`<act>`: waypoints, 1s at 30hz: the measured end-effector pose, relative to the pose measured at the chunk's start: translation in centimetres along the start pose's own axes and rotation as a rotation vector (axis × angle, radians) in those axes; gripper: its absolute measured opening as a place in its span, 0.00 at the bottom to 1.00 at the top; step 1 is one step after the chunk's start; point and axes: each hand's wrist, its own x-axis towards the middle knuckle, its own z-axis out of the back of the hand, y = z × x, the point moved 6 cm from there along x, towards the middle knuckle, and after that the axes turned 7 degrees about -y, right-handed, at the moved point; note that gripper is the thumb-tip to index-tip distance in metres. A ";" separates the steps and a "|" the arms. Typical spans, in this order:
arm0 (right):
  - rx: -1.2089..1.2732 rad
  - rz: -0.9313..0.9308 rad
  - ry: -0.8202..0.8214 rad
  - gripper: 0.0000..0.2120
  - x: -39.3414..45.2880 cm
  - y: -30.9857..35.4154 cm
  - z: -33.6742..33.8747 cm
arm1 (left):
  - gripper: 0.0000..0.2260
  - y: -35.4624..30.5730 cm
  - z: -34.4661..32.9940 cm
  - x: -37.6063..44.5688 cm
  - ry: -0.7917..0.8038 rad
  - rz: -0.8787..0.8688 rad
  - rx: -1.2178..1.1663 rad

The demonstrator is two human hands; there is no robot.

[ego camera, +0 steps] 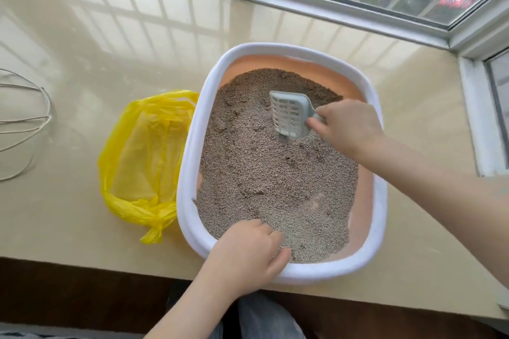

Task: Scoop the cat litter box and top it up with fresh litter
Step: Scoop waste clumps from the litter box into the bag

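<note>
A litter box with a white rim and peach inner walls sits on a beige sill, filled with grey-brown litter. My right hand grips the handle of a pale slotted scoop, whose lower edge digs into the litter at the far right of the box. My left hand grips the box's near rim, fingers curled over it onto the litter.
An open yellow plastic bag lies against the box's left side. A white cord loops at the far left. Window frames run along the back and right. The sill's front edge drops off just below the box.
</note>
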 end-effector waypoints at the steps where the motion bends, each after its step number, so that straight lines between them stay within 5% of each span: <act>1: 0.051 -0.089 0.012 0.21 -0.6 -0.3 -0.6 | 0.16 0.0 0.2 0.0 -0.015 -0.005 -0.019; 5: 0.448 -0.510 0.170 0.22 -2.8 -2.3 -2.3 | 0.13 1.2 3.0 0.5 -0.158 -0.024 -0.089; 10: 0.936 -0.654 0.491 0.14 -7.2 1.4 -3.4 | 0.05 7.1 8.3 2.5 -0.414 0.097 0.087; 15: 1.397 -0.883 0.622 0.11 -11.9 4.7 -3.4 | 0.26 13.9 9.4 3.1 -0.421 0.430 0.141; 22: 1.342 -1.120 0.623 0.11 -14.7 8.0 -5.2 | 0.27 15.0 6.8 3.4 -0.410 0.634 -0.169; 30: 1.294 -1.101 0.498 0.11 -5.5 11.2 -7.9 | 0.28 14.1 7.2 3.5 -0.502 0.471 -0.141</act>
